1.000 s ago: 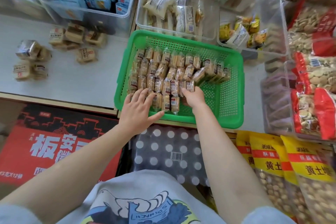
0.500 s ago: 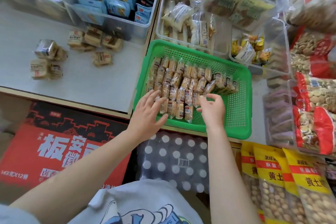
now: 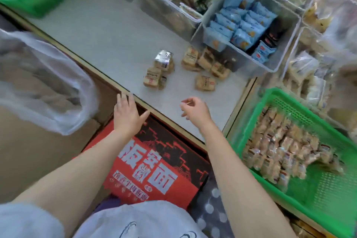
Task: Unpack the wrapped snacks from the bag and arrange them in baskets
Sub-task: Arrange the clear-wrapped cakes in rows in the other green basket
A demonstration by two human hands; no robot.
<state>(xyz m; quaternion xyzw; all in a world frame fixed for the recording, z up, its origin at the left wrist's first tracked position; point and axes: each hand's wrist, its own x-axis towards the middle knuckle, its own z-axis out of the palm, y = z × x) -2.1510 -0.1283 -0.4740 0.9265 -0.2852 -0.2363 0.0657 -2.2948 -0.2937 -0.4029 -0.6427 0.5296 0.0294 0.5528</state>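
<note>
— Wrapped snacks (image 3: 278, 147): where were they, from the head camera?

— Most lay in rows inside the green basket (image 3: 328, 195) at the right, filling its near-left part; the rest of the mesh floor was bare. A loose group of snack packets (image 3: 204, 60) sat on the grey shelf (image 3: 108, 31), just in front of a clear bin of blue packets (image 3: 241, 29), with a small stack (image 3: 156, 75) a little to their left.

— And the bag?

— A clear plastic bag (image 3: 44, 91) sagged at the far left, apart from both hands.

— The hands?

— The left hand (image 3: 126, 114) was spread flat, fingers straight, at the shelf's front edge above a red carton (image 3: 154, 170), holding nothing. The right hand (image 3: 195, 111) hovered over the shelf, fingers loosely curled; nothing showed in it. It was near the loose packets, not touching them.
</note>
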